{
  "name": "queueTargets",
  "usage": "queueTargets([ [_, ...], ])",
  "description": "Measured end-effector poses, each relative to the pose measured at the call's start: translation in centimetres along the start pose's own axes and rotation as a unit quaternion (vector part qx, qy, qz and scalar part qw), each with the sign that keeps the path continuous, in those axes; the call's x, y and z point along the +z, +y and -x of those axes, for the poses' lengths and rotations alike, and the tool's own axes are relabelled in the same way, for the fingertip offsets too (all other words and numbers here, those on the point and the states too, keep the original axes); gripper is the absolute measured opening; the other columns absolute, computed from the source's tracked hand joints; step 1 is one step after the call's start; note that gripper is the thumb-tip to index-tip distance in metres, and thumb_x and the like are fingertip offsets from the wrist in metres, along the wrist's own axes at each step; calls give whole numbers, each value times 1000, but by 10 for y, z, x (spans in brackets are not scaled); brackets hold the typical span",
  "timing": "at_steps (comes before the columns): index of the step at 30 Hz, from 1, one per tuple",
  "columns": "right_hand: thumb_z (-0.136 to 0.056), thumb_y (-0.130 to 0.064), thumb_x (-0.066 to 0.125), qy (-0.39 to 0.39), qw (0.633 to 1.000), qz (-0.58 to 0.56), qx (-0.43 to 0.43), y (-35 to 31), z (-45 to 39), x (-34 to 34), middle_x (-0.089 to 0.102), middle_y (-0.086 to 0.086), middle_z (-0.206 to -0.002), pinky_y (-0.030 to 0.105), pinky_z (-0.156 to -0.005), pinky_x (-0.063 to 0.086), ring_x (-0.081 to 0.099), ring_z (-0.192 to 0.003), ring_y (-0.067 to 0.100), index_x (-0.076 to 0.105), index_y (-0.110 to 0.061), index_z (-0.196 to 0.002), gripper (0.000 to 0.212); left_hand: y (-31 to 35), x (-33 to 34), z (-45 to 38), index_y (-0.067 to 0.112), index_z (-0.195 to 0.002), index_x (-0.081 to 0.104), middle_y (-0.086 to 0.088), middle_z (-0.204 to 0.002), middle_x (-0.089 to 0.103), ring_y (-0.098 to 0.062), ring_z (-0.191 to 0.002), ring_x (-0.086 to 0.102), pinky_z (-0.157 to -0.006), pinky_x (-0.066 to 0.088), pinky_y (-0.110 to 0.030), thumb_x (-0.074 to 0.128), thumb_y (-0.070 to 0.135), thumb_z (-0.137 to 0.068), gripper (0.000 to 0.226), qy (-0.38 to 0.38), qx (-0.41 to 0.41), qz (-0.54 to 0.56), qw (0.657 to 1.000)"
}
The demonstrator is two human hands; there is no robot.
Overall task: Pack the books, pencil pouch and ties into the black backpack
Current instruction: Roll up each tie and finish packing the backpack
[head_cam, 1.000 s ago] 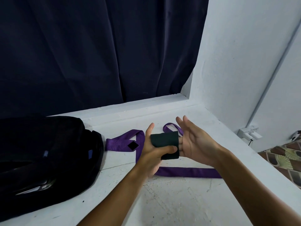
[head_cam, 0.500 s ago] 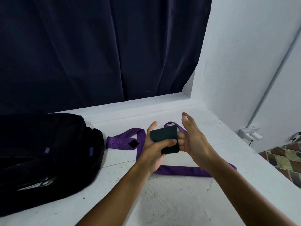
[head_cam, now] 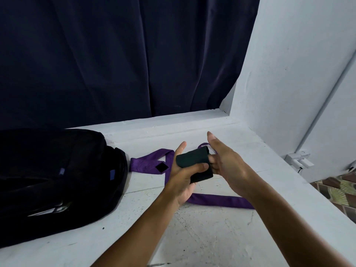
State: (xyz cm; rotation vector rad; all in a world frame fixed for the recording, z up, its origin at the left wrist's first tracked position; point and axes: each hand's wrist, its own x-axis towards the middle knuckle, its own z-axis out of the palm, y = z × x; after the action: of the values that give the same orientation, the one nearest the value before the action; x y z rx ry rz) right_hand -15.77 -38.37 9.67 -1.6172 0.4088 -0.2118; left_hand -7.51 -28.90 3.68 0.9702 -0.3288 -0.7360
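Since the earlier frame, the rolled dark-green fabric tie [head_cam: 194, 164] has been tilted at frame centre, clamped by the left hand [head_cam: 184, 175]; the right hand [head_cam: 226, 163] is kept flat, fingers straight. Rolling looks finished (judged), so stowing in the black fabric backpack [head_cam: 57, 176], lower left, is called for. One purple satin tie [head_cam: 219, 200] remains.

A single head-worn camera is looking forward and down over the person's forearms onto the white counter [head_cam: 212, 237], close enough that both arms are filling the lower frame. It is facing a dark curtain [head_cam: 115, 54], with a white wall [head_cam: 289, 64] rising at the right.
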Motion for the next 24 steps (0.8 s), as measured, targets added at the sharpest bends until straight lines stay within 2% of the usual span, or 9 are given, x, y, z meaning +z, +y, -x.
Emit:
queueTargets([
  [3,-90,-69,38,76,993,47,-74,6,-5,5,61,-3,-119,50,-102,48,60,-117,23,28,-50,-143,57,1,0,0,27,-148,28,-20,-120,64,-35,-117,61,-95,54,-42,71,-5,-66,98,1,10,8,1000],
  [6,-101,-48,37,119,986,39,-110,9,-5,7,65,10,-106,51,-89,56,67,-99,24,34,-48,-131,30,1,1,-1,26,-147,29,-19,-120,64,-34,-114,62,-93,55,-41,70,-5,-65,97,-3,8,19,1000],
  [9,-103,-45,33,134,982,36,-128,11,-4,10,65,11,-85,48,-85,57,65,-84,21,34,-44,-125,22,4,1,-3,26,-146,30,-21,-124,61,-34,-115,61,-97,52,-44,70,-6,-63,97,4,0,33,999],
  [12,-102,-51,26,76,994,-29,-73,2,-4,9,72,9,-90,42,-89,55,69,-92,22,41,-34,-126,34,7,-2,-7,26,-144,33,-16,-118,63,-31,-112,61,-100,49,-47,69,-6,-62,96,14,-7,42,999],
  [14,-101,-54,26,44,996,-75,-9,-7,-2,6,75,15,-97,41,-94,50,70,-98,28,59,-24,-101,45,10,-5,-8,26,-144,36,-12,-114,65,-28,-108,63,-94,53,-44,70,-6,-60,95,14,-15,32,999],
  [16,-100,-55,25,18,999,-44,22,-9,-1,3,76,13,-95,39,-95,45,68,-101,26,57,-26,-85,46,11,-9,-7,27,-144,38,-9,-111,67,-25,-103,65,-83,56,-36,71,-5,-60,95,4,-20,12,1000],
  [20,-101,-52,28,12,999,-44,26,-7,-4,2,76,7,-98,35,-81,46,69,-96,22,48,-38,-111,26,13,-12,-7,28,-142,39,-7,-105,70,-23,-100,66,-81,56,-35,71,-5,-61,92,-9,-18,2,1000],
  [22,-102,-49,31,42,998,-44,-9,-4,-5,6,72,12,-102,34,-73,51,67,-88,25,40,-33,-128,32,14,-10,-7,28,-139,40,-11,-108,67,-26,-101,65,-80,56,-37,71,-5,-61,89,-12,-22,8,1000],
  [24,-102,-49,32,77,996,5,-53,-1,-6,10,60,13,-92,33,-67,51,60,-77,21,37,-28,-132,37,14,-8,-7,30,-134,42,-14,-112,64,-28,-101,63,-77,57,-38,71,-4,-62,85,-15,-30,17,999],
])
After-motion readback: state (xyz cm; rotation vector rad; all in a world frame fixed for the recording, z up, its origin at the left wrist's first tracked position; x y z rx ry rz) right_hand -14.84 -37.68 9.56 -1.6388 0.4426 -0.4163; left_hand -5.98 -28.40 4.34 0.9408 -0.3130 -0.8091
